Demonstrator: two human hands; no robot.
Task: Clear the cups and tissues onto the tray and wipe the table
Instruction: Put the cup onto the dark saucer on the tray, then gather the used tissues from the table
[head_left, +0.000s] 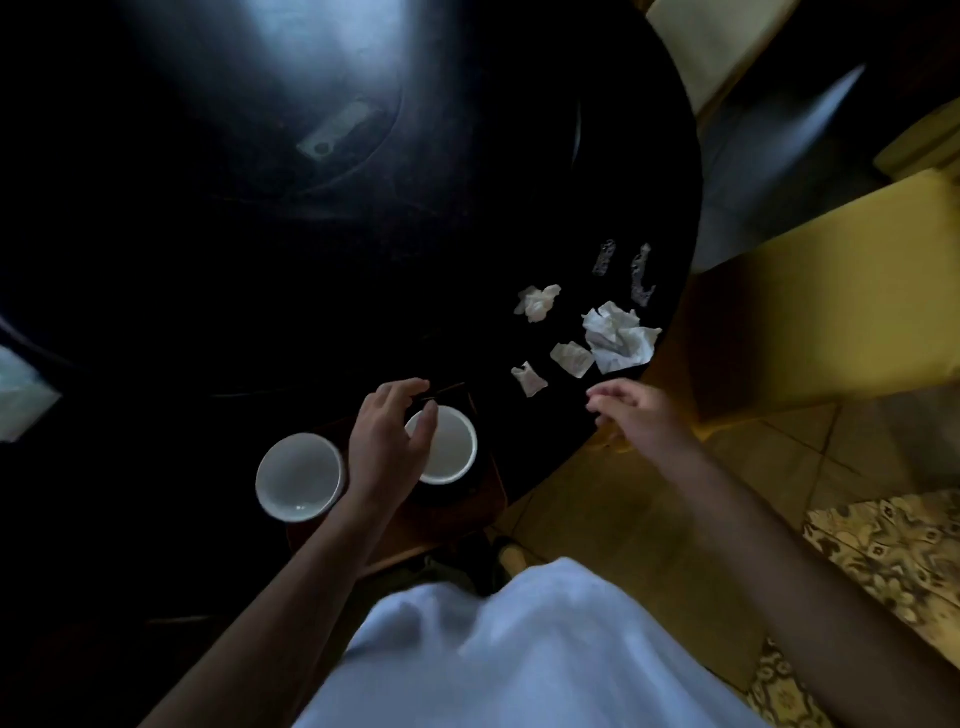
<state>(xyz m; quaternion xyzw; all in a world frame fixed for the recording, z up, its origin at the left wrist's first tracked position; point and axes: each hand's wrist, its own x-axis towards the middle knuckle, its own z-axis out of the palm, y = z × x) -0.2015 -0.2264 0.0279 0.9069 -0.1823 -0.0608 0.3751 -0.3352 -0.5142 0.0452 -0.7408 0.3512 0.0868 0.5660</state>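
Two white cups stand on a dark reddish tray (485, 501) at the near edge of the black round table (311, 312). The left cup (300, 477) is free. My left hand (387, 441) is spread over the right cup (452, 447), thumb across its near-left rim, fingers apart and not clearly gripping. Several crumpled white tissues lie on the table to the right: a big one (618, 335) and smaller ones (537, 303), (571, 358), (529, 378). My right hand (636, 410) hovers empty with loose fingers just below them, at the table's edge.
Two greyish crumpled scraps (603, 257) (641, 275) lie beyond the tissues. A round turntable (260, 130) fills the table's middle. Yellow chairs (831, 291) stand close on the right, above a tiled floor and a patterned rug (893, 561).
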